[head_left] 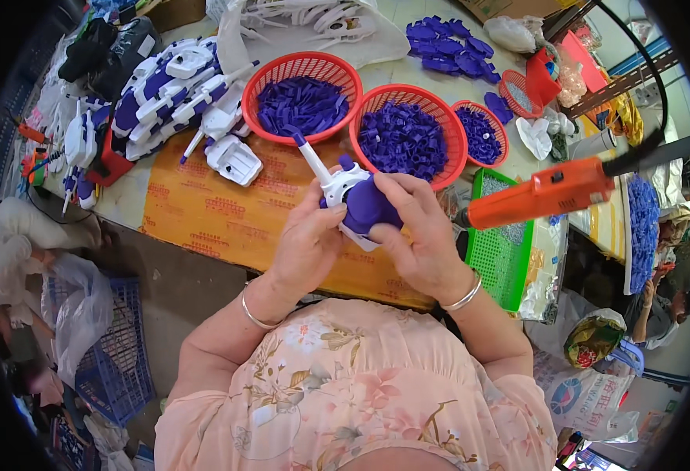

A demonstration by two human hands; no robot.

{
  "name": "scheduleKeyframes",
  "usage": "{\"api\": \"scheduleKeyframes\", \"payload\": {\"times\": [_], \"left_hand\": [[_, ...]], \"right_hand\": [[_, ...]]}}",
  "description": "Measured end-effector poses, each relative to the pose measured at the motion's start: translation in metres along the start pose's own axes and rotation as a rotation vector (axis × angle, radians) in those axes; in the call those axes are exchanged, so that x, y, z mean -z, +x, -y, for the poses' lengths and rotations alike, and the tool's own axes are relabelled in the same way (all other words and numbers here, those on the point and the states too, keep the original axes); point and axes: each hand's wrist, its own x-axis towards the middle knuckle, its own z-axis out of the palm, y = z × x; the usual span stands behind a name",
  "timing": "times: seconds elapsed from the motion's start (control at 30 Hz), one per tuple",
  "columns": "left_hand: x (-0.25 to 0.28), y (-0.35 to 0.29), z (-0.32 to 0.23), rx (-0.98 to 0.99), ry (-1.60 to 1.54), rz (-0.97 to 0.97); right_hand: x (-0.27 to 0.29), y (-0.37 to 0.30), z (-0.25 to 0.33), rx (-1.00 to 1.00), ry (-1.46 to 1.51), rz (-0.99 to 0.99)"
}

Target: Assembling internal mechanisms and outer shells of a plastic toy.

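Over the near edge of the table I hold a white and purple plastic assembly (337, 187) with a long thin white nozzle, tilted up to the left. My left hand (305, 243) grips its left side, thumb on the white body. On the other side my right hand (423, 239) is closed around a smooth purple cover (370, 206) lying against the white body. Whether the cover is seated cannot be seen. Just beyond my hands stand a red basket of long purple pieces (302, 102) and a red basket of small purple clips (404, 137).
An orange electric screwdriver (537, 195) hangs at the right, above a green tray (502, 259) of small metal parts. A smaller red basket (480, 135) stands behind it. White and purple assemblies (176, 102) are piled at the left. Purple covers (451, 47) lie at the back.
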Motion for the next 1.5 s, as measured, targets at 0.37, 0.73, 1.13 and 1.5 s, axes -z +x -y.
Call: {"api": "scheduleKeyframes", "payload": {"times": [0.37, 0.73, 1.13, 1.5], "left_hand": [[0.002, 0.001, 0.016, 0.040, -0.025, -0.028], [0.002, 0.002, 0.029, -0.018, 0.140, 0.009], [-0.004, 0.002, 0.028, 0.015, 0.130, -0.133], [0.017, -0.003, 0.011, 0.074, 0.016, 0.125]], "right_hand": [[-0.021, -0.025, -0.010, 0.035, -0.092, -0.223], [-0.028, -0.030, -0.009, 0.012, -0.288, -0.240], [-0.038, -0.028, -0.004, 0.014, -0.019, -0.330], [-0.024, -0.042, 0.005, -0.146, 0.471, -0.441]]}}
